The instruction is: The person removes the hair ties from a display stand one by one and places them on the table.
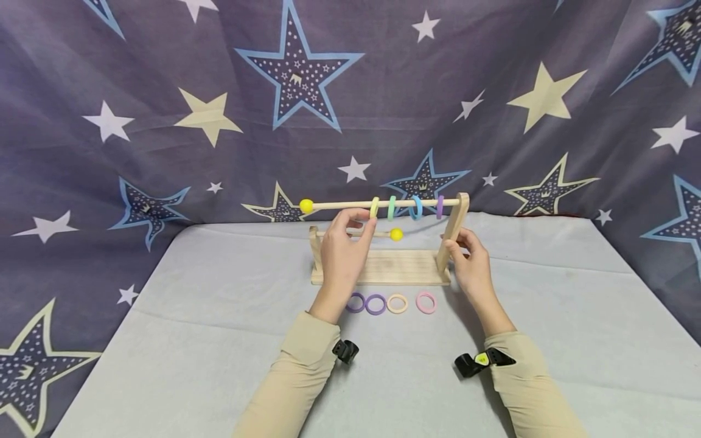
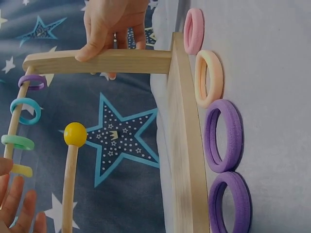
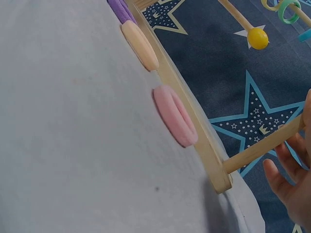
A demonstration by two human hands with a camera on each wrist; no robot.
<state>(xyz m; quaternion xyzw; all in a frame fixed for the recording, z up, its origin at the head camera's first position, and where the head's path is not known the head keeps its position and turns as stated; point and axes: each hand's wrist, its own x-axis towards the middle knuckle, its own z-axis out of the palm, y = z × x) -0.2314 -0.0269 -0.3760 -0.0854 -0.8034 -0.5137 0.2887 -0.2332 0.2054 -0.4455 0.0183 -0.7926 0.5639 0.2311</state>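
Note:
A wooden rack [image 1: 402,267] with two rods stands on the table. Its long upper rod [image 1: 339,205] ends in a yellow ball and carries a yellow hair tie [image 1: 374,207], a green hair tie [image 1: 391,207], a blue hair tie [image 2: 25,111] and a purple hair tie [image 1: 440,207]. My left hand [image 1: 345,246] pinches the yellow one between thumb and fingertips, partway along this rod. With the thumb in front and fingers behind, my right hand [image 1: 472,261] grips the tall right upright [image 1: 456,228]. The short lower rod [image 2: 69,189] bears only its yellow ball.
In front of the rack's base lie two purple hair ties [image 1: 375,304], a cream hair tie [image 1: 397,303] and a pink hair tie [image 1: 426,302]. A grey cloth [image 1: 219,340] covers the table. Behind it hangs a dark star-patterned curtain [image 1: 383,121].

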